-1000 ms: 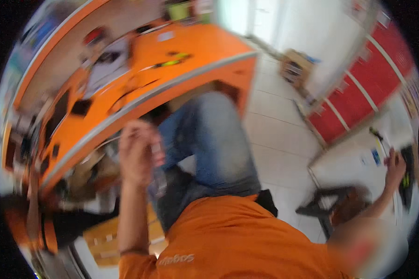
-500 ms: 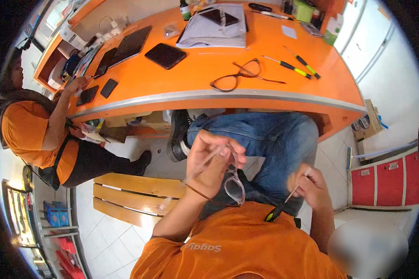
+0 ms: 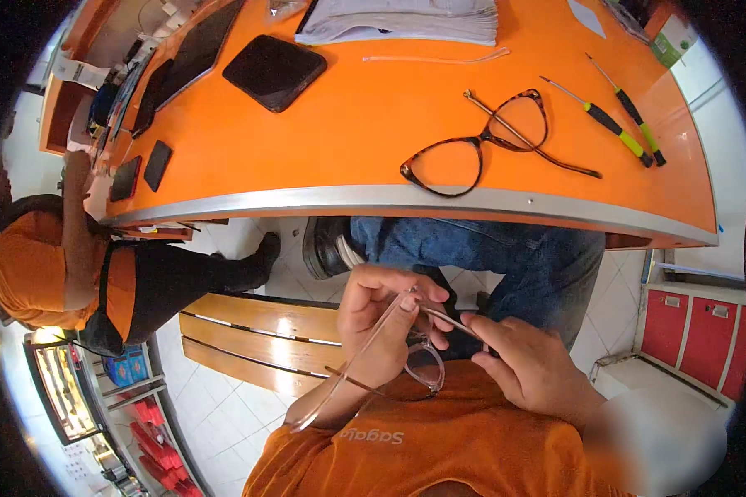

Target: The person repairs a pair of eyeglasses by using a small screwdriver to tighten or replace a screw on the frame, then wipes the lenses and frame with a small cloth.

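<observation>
My left hand (image 3: 371, 327) pinches a pair of clear-framed eyeglasses (image 3: 436, 381) over my lap. One clear temple arm (image 3: 340, 385) points down towards my left forearm, and a thin brown temple arm crosses behind it. In my right hand (image 3: 535, 360) is a screwdriver (image 3: 452, 321), its handle mostly hidden by the fingers. The shaft reaches the frame's corner beside my left thumb; whether the tip sits in a screw is too small to tell. Tortoiseshell eyeglasses (image 3: 483, 136) lie on the orange table in front of me.
On the orange table (image 3: 340, 149) lie two screwdrivers (image 3: 612, 124), a loose clear temple arm (image 3: 435, 59), a black tablet-like device (image 3: 275, 73) and a paper stack (image 3: 398, 23). A person in orange (image 3: 37, 265) is at the left, near a wooden bench (image 3: 249, 331). Red cabinets (image 3: 704, 340) stand right.
My right hand has moved left and up, bringing the screwdriver to the eyeglasses. My left hand has shifted slightly and turned the eyeglasses. The view has moved closer to the table.
</observation>
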`<state>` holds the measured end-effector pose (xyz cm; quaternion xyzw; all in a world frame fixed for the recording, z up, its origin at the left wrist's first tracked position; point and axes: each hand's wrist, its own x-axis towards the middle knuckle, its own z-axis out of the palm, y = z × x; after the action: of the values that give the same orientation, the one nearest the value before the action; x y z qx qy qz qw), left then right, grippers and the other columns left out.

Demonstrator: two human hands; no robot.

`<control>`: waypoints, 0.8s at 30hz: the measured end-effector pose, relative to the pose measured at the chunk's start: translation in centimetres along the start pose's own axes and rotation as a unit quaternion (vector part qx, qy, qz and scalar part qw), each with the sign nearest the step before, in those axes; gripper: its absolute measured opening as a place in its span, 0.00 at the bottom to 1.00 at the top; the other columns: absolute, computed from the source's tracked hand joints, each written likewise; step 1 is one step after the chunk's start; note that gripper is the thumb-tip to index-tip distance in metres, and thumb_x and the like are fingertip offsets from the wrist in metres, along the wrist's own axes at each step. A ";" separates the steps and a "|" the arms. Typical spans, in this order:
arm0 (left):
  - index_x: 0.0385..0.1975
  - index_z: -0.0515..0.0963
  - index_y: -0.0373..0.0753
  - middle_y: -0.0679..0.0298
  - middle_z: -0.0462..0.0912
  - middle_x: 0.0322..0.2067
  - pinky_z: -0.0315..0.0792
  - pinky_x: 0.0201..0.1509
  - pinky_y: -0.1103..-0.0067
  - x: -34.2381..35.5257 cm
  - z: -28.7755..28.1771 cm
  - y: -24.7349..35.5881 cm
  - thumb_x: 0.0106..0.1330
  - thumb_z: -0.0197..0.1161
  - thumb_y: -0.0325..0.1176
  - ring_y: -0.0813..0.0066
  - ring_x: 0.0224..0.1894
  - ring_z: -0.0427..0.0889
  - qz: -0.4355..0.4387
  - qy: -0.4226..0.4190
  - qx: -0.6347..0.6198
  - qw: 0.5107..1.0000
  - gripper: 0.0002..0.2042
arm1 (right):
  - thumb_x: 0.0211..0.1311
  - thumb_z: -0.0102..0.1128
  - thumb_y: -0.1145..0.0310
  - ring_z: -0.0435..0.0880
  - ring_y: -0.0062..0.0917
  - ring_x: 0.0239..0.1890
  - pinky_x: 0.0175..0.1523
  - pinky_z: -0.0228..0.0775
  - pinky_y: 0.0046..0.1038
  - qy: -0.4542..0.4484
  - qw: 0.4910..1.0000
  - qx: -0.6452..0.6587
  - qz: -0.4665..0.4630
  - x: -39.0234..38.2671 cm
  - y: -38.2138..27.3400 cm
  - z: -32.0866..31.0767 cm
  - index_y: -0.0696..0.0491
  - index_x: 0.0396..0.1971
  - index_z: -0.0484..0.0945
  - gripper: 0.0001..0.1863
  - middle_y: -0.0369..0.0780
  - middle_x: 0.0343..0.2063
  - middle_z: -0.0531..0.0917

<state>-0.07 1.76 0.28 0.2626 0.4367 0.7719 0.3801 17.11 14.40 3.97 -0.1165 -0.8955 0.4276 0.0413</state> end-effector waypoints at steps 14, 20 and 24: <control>0.47 0.58 0.36 0.41 0.75 0.43 0.85 0.40 0.67 1.3 -0.4 -1.4 0.72 0.45 0.21 0.55 0.42 0.83 -0.001 -0.006 -0.028 1.000 0.08 | 0.57 0.65 0.69 0.73 0.28 0.18 0.21 0.69 0.32 0.010 0.999 -0.038 -0.024 1.2 1.9 -1.1 0.52 0.63 0.67 0.32 0.36 0.19 0.71; 0.46 0.59 0.35 0.39 0.76 0.43 0.85 0.41 0.68 1.0 -0.3 -1.6 0.71 0.46 0.21 0.55 0.41 0.84 0.006 0.010 -0.021 1.000 0.08 | 0.56 0.65 0.70 0.73 0.28 0.16 0.22 0.70 0.31 0.015 0.999 -0.023 -0.016 1.1 2.1 -0.8 0.53 0.62 0.69 0.31 0.36 0.18 0.71; 0.46 0.61 0.35 0.39 0.78 0.42 0.84 0.41 0.71 0.2 -0.3 -1.6 0.71 0.48 0.21 0.58 0.40 0.85 0.014 0.034 -0.002 0.999 0.08 | 0.57 0.64 0.70 0.75 0.30 0.18 0.23 0.70 0.32 0.076 0.996 -0.043 -0.025 0.9 2.5 0.8 0.55 0.62 0.67 0.31 0.38 0.20 0.74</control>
<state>0.15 2.34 -1.21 0.2411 0.4441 0.7867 0.3546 16.55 15.53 1.52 -0.1282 -0.9098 0.3778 0.1147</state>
